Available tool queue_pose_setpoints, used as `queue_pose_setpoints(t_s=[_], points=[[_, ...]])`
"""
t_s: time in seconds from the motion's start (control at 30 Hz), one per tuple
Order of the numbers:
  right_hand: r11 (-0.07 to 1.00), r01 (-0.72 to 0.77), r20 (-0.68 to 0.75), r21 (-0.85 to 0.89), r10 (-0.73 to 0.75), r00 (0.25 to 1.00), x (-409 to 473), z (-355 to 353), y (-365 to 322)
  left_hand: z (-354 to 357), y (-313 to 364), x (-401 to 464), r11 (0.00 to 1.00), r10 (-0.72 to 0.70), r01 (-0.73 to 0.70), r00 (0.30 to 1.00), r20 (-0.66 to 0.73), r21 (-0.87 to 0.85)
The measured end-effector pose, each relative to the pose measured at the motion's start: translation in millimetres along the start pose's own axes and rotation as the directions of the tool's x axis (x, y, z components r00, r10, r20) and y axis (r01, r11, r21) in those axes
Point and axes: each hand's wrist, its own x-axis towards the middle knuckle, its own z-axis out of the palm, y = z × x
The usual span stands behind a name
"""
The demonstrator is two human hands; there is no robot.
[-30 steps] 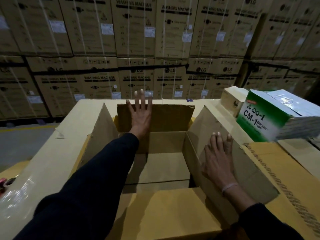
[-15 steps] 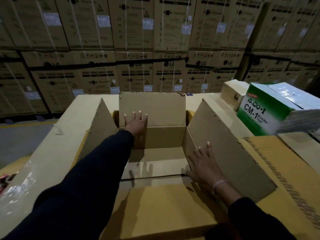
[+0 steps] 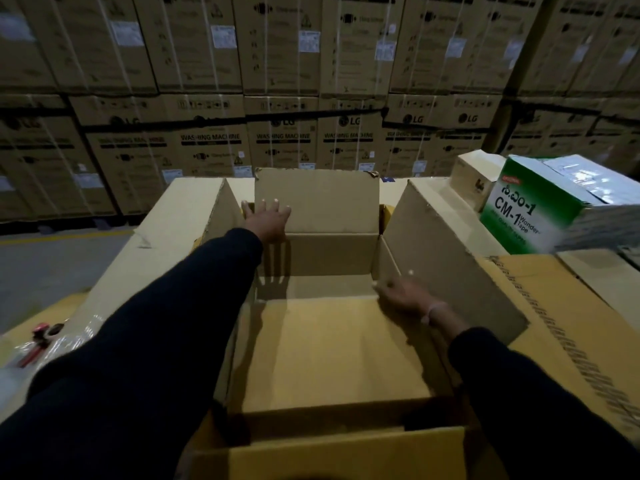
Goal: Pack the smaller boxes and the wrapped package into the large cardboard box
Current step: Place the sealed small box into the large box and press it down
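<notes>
The large cardboard box (image 3: pixel 332 254) stands open in front of me, nothing visible inside it. Its far flap (image 3: pixel 315 199) is upright, the side flaps (image 3: pixel 450 265) lean outward, and the near flap (image 3: pixel 329 348) tilts in over the opening. My left hand (image 3: pixel 266 220) presses with straight fingers on the lower left of the far flap. Blurred, my right hand (image 3: pixel 401 292) touches the inner foot of the right flap, fingers stretched toward the box. A green and white CM-1 tape box (image 3: pixel 519 209) with a shiny wrapped top and a small beige box (image 3: pixel 474 174) sit at the right.
The box rests on big flat cartons (image 3: pixel 571 323) that form the work surface. A red tape dispenser (image 3: pixel 38 337) lies on plastic wrap at the left. Stacked washing-machine cartons (image 3: pixel 214 140) wall off the far side; grey floor (image 3: pixel 52 265) shows at the left.
My left hand slid down the far flap, which now stands upright. My right hand dropped from the right flap's face to its foot. The near flap covers more of the opening.
</notes>
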Motion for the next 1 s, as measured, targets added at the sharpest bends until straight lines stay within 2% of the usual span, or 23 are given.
queue_pose_setpoints(t_s=[0.1,0.17,0.23,0.3,0.33,0.4,0.43,0.47,0.53,0.63,0.7,0.77,0.83,1.0], points=[[0.998,-0.007,0.029,0.063,0.005,1.000,-20,-48,-12,-14,-18,-14,0.999,-0.043,0.043,0.999,0.009,0.031],[0.998,0.019,0.195,0.052,-0.029,0.980,-40,-81,-10,-17,-30,-26,0.996,-0.064,0.062,0.998,0.026,0.064],[0.995,0.083,0.420,0.047,-0.095,0.903,-69,-102,-11,-16,-37,-42,0.991,-0.061,0.056,0.998,0.036,0.118],[0.975,0.166,0.542,-0.148,-0.060,0.838,-98,-102,-13,-12,-40,-59,0.983,-0.042,0.033,0.998,0.046,0.180],[0.921,0.204,0.551,-0.331,0.013,0.835,-108,-93,-13,-9,-41,-67,0.978,-0.039,0.028,0.998,0.048,0.205],[0.655,0.299,0.500,-0.694,0.140,0.854,-126,-58,-8,-5,-40,-82,0.967,-0.027,0.013,0.998,0.051,0.254],[0.552,0.335,0.485,-0.764,0.148,0.862,-132,-42,-4,-2,-39,-88,0.961,-0.020,0.004,0.998,0.057,0.276],[0.543,0.341,0.480,-0.768,0.134,0.867,-137,-31,0,0,-39,-93,0.959,-0.018,-0.001,0.998,0.061,0.283],[0.612,0.288,0.452,-0.736,0.127,0.883,-143,-28,1,2,-36,-102,0.953,-0.017,-0.006,0.997,0.073,0.304],[0.552,0.259,0.375,-0.793,0.106,0.921,-136,-35,-2,-1,-29,-117,0.949,-0.009,-0.014,0.997,0.071,0.316],[0.556,0.220,0.317,-0.802,0.084,0.945,-129,-36,-7,-5,-22,-125,0.954,-0.012,-0.011,0.997,0.073,0.300],[0.598,0.140,0.211,-0.789,0.050,0.976,-122,-36,-13,-9,-15,-131,0.952,-0.025,-0.004,0.996,0.091,0.306],[0.596,0.045,0.066,-0.802,0.013,0.998,-109,-36,-16,-9,-8,-133,0.958,-0.037,0.006,0.994,0.104,0.287],[0.551,-0.194,-0.255,-0.812,-0.037,0.966,-81,-34,-12,-8,7,-143,0.952,-0.062,0.034,0.995,0.083,0.305]])
